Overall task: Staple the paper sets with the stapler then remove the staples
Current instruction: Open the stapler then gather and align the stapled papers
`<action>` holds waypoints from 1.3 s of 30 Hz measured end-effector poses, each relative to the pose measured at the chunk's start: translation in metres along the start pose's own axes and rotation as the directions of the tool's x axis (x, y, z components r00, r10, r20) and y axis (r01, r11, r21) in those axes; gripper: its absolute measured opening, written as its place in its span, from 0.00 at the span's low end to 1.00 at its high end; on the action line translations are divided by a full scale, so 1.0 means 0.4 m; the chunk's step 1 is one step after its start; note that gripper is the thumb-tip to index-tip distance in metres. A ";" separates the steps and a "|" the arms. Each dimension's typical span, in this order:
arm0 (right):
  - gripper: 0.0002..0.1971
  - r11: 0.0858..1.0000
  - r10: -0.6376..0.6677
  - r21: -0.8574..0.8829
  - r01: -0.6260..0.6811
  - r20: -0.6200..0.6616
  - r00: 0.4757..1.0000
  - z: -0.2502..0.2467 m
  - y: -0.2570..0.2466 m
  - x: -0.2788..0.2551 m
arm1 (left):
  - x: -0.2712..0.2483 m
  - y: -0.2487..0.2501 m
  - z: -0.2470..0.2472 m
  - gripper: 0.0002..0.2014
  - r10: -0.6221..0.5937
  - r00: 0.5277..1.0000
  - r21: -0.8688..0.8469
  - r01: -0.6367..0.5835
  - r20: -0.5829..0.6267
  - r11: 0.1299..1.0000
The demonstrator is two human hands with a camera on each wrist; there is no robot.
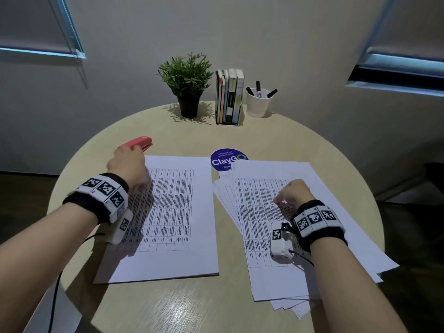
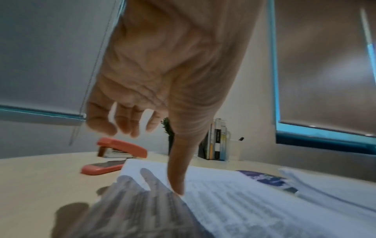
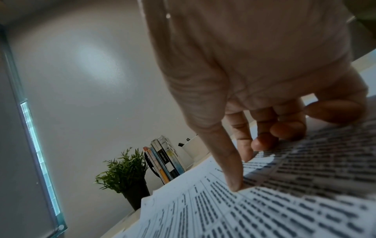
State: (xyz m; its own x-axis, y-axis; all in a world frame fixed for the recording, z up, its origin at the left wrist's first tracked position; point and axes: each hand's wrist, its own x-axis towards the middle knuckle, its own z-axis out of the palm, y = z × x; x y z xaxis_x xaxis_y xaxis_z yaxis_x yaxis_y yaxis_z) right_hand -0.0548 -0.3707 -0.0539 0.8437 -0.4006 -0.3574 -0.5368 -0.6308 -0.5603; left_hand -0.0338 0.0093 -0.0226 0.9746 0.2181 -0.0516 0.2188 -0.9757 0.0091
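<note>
Coral-red plastic stapler [image 2: 114, 154] sits untouched beyond the neat printed paper set [image 1: 168, 212], your relaxed left hand [image 1: 129, 164] reaching toward it while right hand [image 1: 294, 193] fingertips pin the fanned stack [image 1: 276, 272], apparently steadying it.

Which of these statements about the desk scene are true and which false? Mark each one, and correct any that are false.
1. The stapler is held in the left hand. False: it lies on the table, and the left hand's fingers are just above it, not gripping.
2. The right hand rests its fingertips on the fanned paper pile. True.
3. The stapler lies beyond the far left corner of the neat paper set. True.
4. The white cup holds scissors. False: it holds markers.
5. The books stand between the potted plant and the white cup. True.
</note>
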 end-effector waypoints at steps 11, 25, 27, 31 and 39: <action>0.13 0.999 -0.035 -0.009 0.035 -0.023 0.999 0.003 0.007 -0.001 | -0.010 0.367 0.018 0.45 0.437 0.838 -0.655 -0.131 0.328 0.744; 0.16 0.998 -0.054 0.013 0.054 -0.005 0.999 0.003 0.012 0.008 | -0.047 0.476 0.023 0.16 0.447 0.894 -0.727 -0.297 0.016 0.619; 0.16 0.998 -0.055 0.006 0.055 -0.007 0.998 0.004 0.012 0.008 | -0.054 0.481 0.022 0.17 0.469 0.883 -0.757 -0.287 0.029 0.587; 0.16 0.999 -0.047 0.002 0.047 -0.009 0.999 0.003 0.012 0.010 | -0.070 0.487 0.024 0.20 0.510 0.858 -0.866 -0.209 0.060 0.454; 0.14 0.964 -0.035 0.263 0.042 -0.033 0.999 -0.026 0.025 -0.003 | -0.098 0.496 0.062 0.15 0.405 0.913 -0.940 -0.090 0.054 0.328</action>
State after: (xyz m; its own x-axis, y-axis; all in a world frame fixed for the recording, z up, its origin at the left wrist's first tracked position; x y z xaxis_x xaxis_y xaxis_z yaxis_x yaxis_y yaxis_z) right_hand -0.0610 -0.3836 -0.0512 0.8614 -0.4000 -0.3130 -0.4820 -0.4500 -0.7518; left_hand -0.0296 -0.1933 -0.0437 0.9756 -0.1969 -0.0975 0.0298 -0.3207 0.9467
